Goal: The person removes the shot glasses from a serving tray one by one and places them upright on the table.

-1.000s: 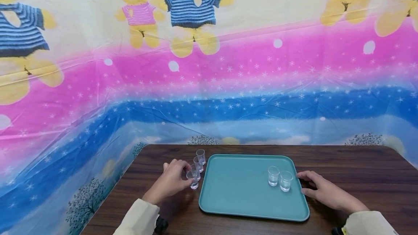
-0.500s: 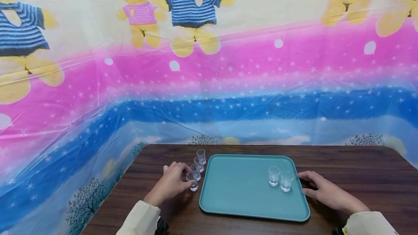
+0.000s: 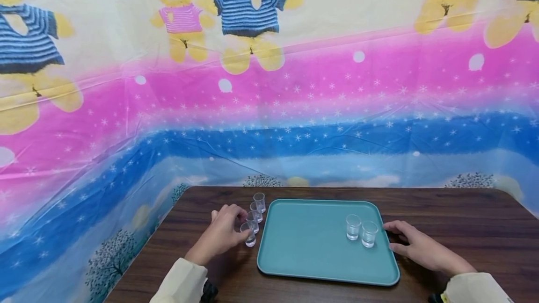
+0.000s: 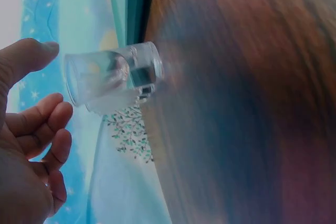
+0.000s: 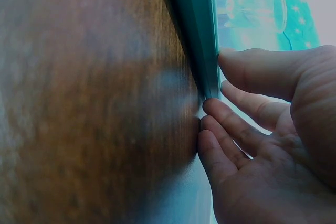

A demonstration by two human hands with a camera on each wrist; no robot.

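A small clear shot glass (image 3: 248,236) stands upright on the table at the near end of a row of several such glasses, left of the tray. My left hand (image 3: 223,233) is around its rim; in the left wrist view the thumb and loosely bent fingers stand apart from the shot glass (image 4: 113,74). A green rectangular tray (image 3: 311,256) lies flat, bearing two shot glasses (image 3: 353,228) near its right side. My right hand (image 3: 421,247) rests at the tray's right edge, thumb and fingertips touching the rim (image 5: 210,40), fingers relaxed.
The dark wooden table (image 3: 463,219) carries everything. Behind and to the left hangs a printed cloth (image 3: 269,139) with bears and snowflakes. The other glasses of the row (image 3: 259,203) stand close together beside the tray's left edge.
The near shot glass has come slightly towards me, to the front end of the row. My left fingers have since lifted and spread from it. The right hand and the tray stay put.
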